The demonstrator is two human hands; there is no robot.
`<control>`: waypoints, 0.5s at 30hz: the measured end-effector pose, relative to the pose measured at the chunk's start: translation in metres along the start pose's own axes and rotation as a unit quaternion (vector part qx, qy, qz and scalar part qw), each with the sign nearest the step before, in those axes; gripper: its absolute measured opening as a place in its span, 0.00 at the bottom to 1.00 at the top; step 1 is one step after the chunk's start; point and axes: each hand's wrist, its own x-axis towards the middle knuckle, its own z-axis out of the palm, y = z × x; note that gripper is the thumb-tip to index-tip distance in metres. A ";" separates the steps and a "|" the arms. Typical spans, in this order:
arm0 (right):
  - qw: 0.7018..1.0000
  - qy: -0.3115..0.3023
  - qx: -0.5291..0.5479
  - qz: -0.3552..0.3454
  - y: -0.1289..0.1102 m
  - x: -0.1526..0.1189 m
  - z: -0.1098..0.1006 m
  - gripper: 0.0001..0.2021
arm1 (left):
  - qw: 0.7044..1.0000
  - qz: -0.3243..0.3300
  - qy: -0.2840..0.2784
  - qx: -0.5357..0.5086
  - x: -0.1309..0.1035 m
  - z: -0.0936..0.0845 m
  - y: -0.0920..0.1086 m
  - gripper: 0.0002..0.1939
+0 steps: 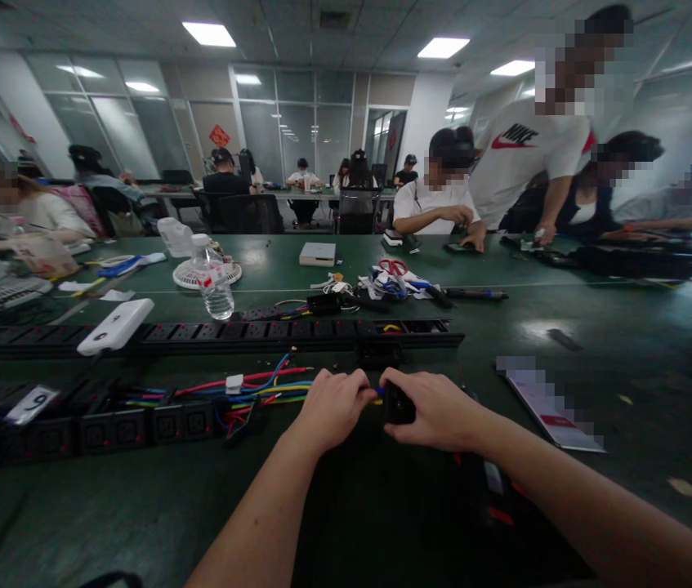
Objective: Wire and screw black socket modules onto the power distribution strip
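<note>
My left hand (pixel 334 408) is closed on the ends of the coloured wires (pixel 284 390), near the middle of the view. Just right of it, my right hand (pixel 435 408) grips a small black block (pixel 399 403) between thumb and fingers. A short bit of blue and yellow wire shows between the two hands. The red, blue, yellow and green wires run left to a black socket strip (pixel 118 429) that lies on the green table (pixel 155 523).
Behind the hands lies a long black socket rail (pixel 278 329) with a white power adapter (pixel 116 327) on it. A water bottle (pixel 214 282), red-handled scissors (pixel 393 267) and a phone-like sheet (pixel 551 404) lie farther out. Several people work across the table.
</note>
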 end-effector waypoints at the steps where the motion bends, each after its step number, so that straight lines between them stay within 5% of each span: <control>1: 1.000 0.008 0.003 -0.002 0.001 -0.001 0.000 0.21 | 1.000 0.001 0.003 -0.002 0.000 0.000 0.000 0.11; 15: 0.988 0.000 0.151 -0.039 0.015 0.000 -0.001 0.22 | 0.998 -0.032 0.039 -0.035 -0.002 -0.002 0.000 0.14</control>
